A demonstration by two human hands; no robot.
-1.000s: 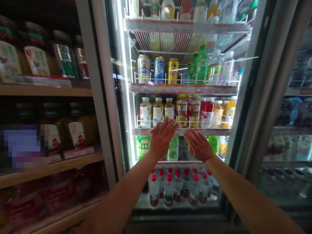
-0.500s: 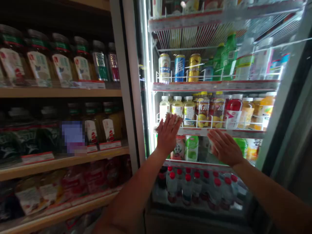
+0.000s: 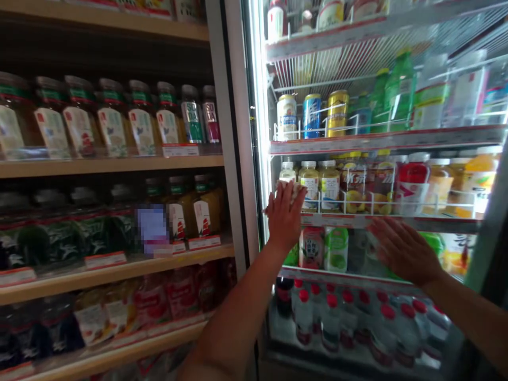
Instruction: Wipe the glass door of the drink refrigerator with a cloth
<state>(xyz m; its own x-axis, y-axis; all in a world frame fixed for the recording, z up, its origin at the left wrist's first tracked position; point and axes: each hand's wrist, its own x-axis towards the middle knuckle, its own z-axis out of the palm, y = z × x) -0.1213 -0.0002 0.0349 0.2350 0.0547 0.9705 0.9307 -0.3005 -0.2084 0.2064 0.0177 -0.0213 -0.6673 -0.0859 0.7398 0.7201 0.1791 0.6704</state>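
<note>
My left hand (image 3: pixel 284 219) lies flat with its fingers spread upward, in front of the lit drinks fridge. Under its fingers shows part of a pale crumpled cloth (image 3: pixel 297 192), pressed at what looks like the fridge's glass door. Behind that hand stand light-yellow tea bottles (image 3: pixel 329 185) on a wire-fronted shelf. Farther right, my right hand (image 3: pixel 407 251) is stretched out, palm towards the fridge and fingers together, with nothing seen in it. It is slightly blurred, and whether it touches the glass I cannot tell.
Beer cans (image 3: pixel 311 116) and green bottles (image 3: pixel 400 92) fill the shelf above. Red-capped bottles (image 3: pixel 332 320) crowd the fridge bottom. On the left, wooden shelves (image 3: pixel 115 166) carry rows of juice bottles (image 3: pixel 114 124). A metal frame (image 3: pixel 232 143) divides them from the fridge.
The view has swung left, so shelves and fridge sit farther right in the picture. My left hand stays on the cloth; my right hand is a little farther from the left one.
</note>
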